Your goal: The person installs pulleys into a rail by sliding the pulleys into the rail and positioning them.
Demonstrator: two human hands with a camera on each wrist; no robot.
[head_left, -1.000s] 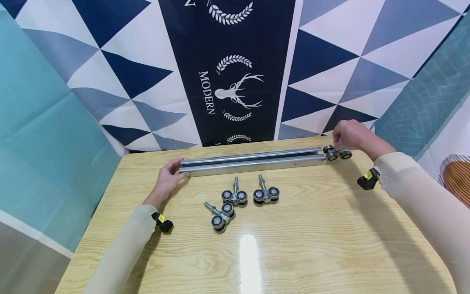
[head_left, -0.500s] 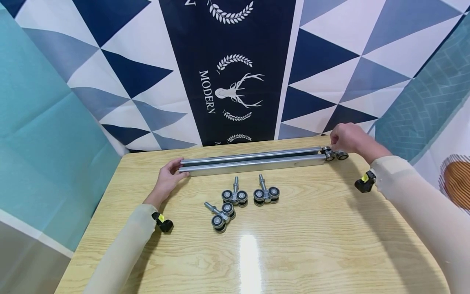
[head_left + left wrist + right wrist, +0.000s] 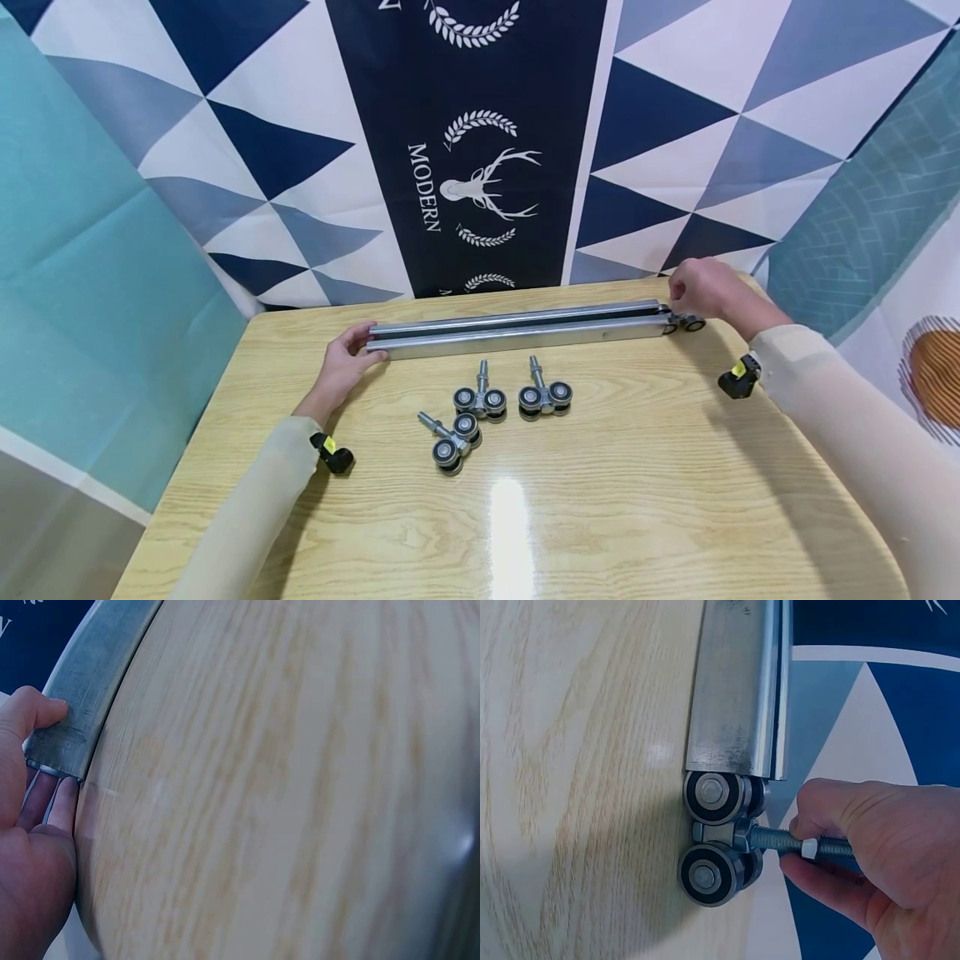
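A long metal track (image 3: pixel 517 337) with a slot along its top lies across the back of the table. My left hand (image 3: pixel 348 360) grips its left end, thumb on the near side (image 3: pixel 64 731). At the other end, my right hand (image 3: pixel 703 288) pinches the threaded bolt of a roller trolley (image 3: pixel 721 838), near its nut. The bolt points up, away from the table. The trolley's leading wheels (image 3: pixel 712 793) are right at the track's open end, while its rear wheels (image 3: pixel 707 876) are outside. In the head view the hand partly hides this trolley.
Three more roller trolleys lie in front of the track: one at centre (image 3: pixel 480 402), one to its right (image 3: pixel 544 398), one nearest me (image 3: pixel 454 443). The wooden table (image 3: pixel 615 500) ends at a patterned cloth backdrop (image 3: pixel 487 208).
My right hand has moved left and slightly down with the roller trolley, bringing its front wheels up to the track's end. My left hand and the track stay put.
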